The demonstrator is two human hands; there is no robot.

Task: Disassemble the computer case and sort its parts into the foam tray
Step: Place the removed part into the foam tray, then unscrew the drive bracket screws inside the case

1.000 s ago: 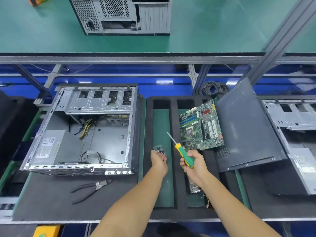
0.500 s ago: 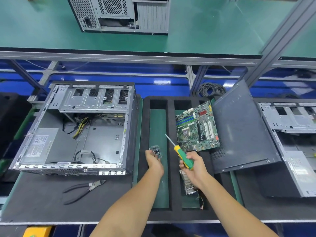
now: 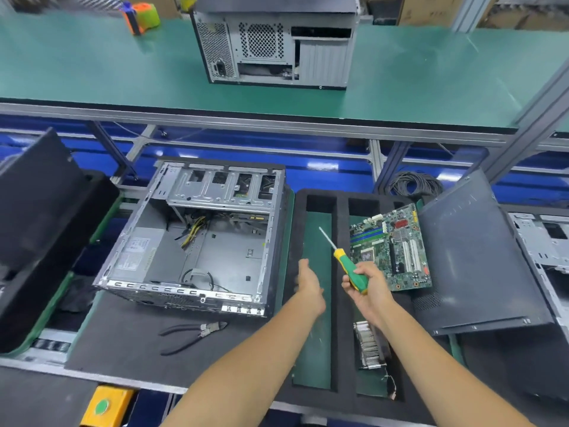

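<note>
Two hands over black foam tray (image 3: 341, 303): left hand (image 3: 308, 283) above long left compartment, fingers relaxed, blurred, nothing visibly held; right hand (image 3: 368, 288) clamped on green-yellow screwdriver (image 3: 349, 265), shaft pointing up-left. Open grey metal computer case (image 3: 197, 241) lies on bench just left of tray, open side up, long axis left-right; left hand nearer. Green motherboard (image 3: 391, 248) rests tilted across tray's right side. Likely next reach: leftward into case.

Computer case (image 3: 197, 241): bare matt metal. Foam tray (image 3: 340, 303): black, rough. Screwdriver (image 3: 351, 269): glossy plastic handle, metal shaft.
</note>
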